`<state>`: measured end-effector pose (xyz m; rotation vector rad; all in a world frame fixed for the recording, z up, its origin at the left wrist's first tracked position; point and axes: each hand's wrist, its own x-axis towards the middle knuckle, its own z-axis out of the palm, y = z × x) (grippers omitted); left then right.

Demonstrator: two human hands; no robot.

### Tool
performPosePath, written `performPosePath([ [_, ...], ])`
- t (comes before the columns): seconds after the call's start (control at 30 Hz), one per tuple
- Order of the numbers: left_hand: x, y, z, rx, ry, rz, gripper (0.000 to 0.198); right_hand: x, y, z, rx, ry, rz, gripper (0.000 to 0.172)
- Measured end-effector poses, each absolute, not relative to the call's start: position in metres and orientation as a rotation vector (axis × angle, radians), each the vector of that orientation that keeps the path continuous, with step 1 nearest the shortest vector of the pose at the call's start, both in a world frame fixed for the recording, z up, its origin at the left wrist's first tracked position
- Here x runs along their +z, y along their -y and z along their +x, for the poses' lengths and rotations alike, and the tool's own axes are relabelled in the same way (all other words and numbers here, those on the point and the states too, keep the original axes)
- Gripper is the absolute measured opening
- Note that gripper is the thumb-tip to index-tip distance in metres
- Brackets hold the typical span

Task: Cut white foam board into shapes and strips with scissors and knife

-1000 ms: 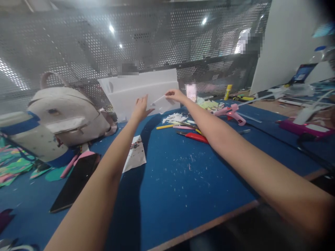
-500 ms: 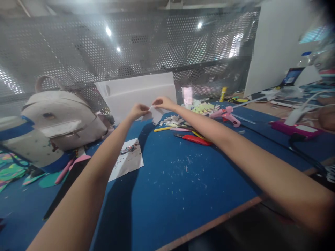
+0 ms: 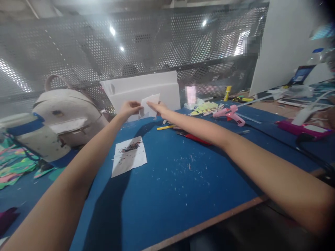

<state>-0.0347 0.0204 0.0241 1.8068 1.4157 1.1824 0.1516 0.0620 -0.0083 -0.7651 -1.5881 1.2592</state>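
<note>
Both arms reach forward over the blue table. My left hand [image 3: 130,108] pinches the left edge of a small white piece of paper or thin board [image 3: 148,105]. My right hand [image 3: 160,107] grips the same piece from the right, its fingers lying against the face. The piece is held up off the table, in front of larger white foam sheets [image 3: 120,89] that lean at the back. Below and nearer lies a white paper square [image 3: 140,157] with dark, crumbly shavings [image 3: 132,147] on it.
At left stand a pale backpack [image 3: 68,104] and a bottle with blue bands [image 3: 42,139]. A red cutter [image 3: 196,138] and yellow stick [image 3: 165,128] lie under my right forearm. A pink glue gun [image 3: 230,113], yellow glue stick [image 3: 227,93] and magenta power strip [image 3: 303,129] sit at right.
My hands have shifted slightly left, and the white piece is raised and turned so more of its face shows. The right fingers now lie along it. The whole view has swung slightly left.
</note>
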Motion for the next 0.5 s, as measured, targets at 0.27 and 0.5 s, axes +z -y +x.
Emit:
performPosePath([
  [0.27,0.014,-0.025,0.003,1.298,-1.338,1.75,0.031,-0.005,-0.071,0.183,1.381,1.633,-0.839,0.032],
  [0.5,0.006,-0.033,0.034,1.418,-1.279,1.694,0.032,-0.003,-0.077,0.235,1.351,1.811,-0.957,0.03],
])
